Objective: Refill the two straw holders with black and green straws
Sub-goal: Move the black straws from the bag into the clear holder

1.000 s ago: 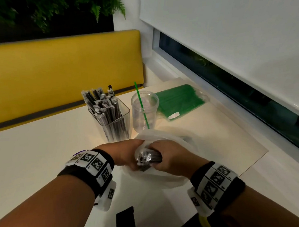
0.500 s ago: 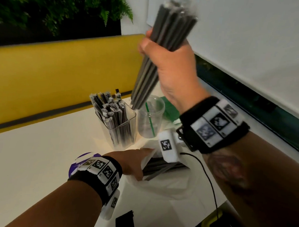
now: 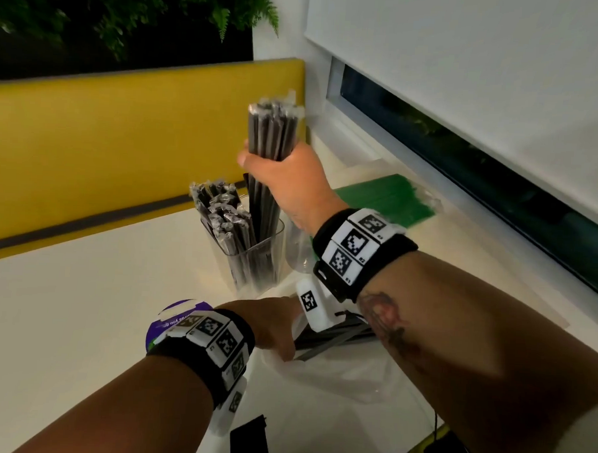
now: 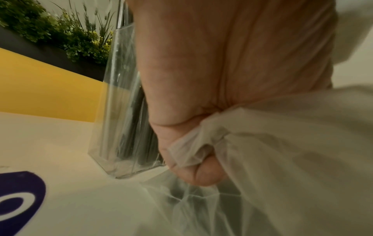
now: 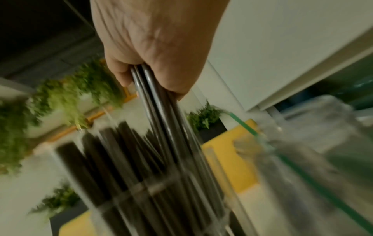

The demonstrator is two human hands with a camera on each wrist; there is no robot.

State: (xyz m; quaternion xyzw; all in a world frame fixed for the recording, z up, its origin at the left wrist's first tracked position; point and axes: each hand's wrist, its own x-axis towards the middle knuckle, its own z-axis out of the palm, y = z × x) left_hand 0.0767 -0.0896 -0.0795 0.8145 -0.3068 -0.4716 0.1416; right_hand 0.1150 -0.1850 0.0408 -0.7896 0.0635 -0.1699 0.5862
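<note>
My right hand (image 3: 286, 177) grips a bundle of wrapped black straws (image 3: 271, 132) upright, their lower ends down inside the clear square holder (image 3: 255, 258), which stands packed with other black straws (image 3: 219, 205). In the right wrist view the fingers (image 5: 119, 70) curl round the bundle (image 5: 161, 111) above the holder (image 5: 141, 191). The round clear cup (image 5: 312, 159) holds one green straw (image 5: 244, 126). My left hand (image 3: 272, 324) pinches the edge of the white plastic bag (image 3: 336, 368), where more black straws (image 3: 334, 337) lie. The thumb (image 4: 201, 174) clamps the bag (image 4: 282, 143).
A pack of green straws (image 3: 391, 199) lies at the back right by the window. A yellow bench back (image 3: 123, 133) runs behind the table (image 3: 64, 301). A purple sticker (image 3: 181, 310) sits by my left wrist. A dark object (image 3: 250, 440) lies at the near edge.
My right hand pulled a bundle of black straws out of the bag, lifted it high, then brought it down into the square holder. My left hand stayed on the bag.
</note>
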